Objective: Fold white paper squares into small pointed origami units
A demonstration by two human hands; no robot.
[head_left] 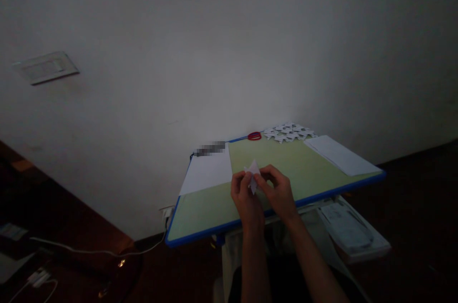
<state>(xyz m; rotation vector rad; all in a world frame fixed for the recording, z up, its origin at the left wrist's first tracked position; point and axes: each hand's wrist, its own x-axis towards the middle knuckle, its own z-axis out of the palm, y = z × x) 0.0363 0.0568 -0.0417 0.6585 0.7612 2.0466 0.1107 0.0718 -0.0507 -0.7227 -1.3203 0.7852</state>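
Note:
Between my two hands is a small piece of folded white paper (254,168), with a pointed tip standing up. My left hand (246,195) pinches it from the left, and the fingers of my right hand (278,193) grip its right side. Both hands are over the front part of the green tabletop (203,217). Part of the paper is covered by my fingers. Toward the back right of the table lie several folded white paper pieces (288,132), pointed in shape and set close together.
Red-handled scissors (254,136) lie at the back edge. A white sheet (207,172) covers the left side, with a blurred-out item (211,148) behind it. A stack of white paper (343,155) sits at the right. The wall (229,55) rises directly behind the table.

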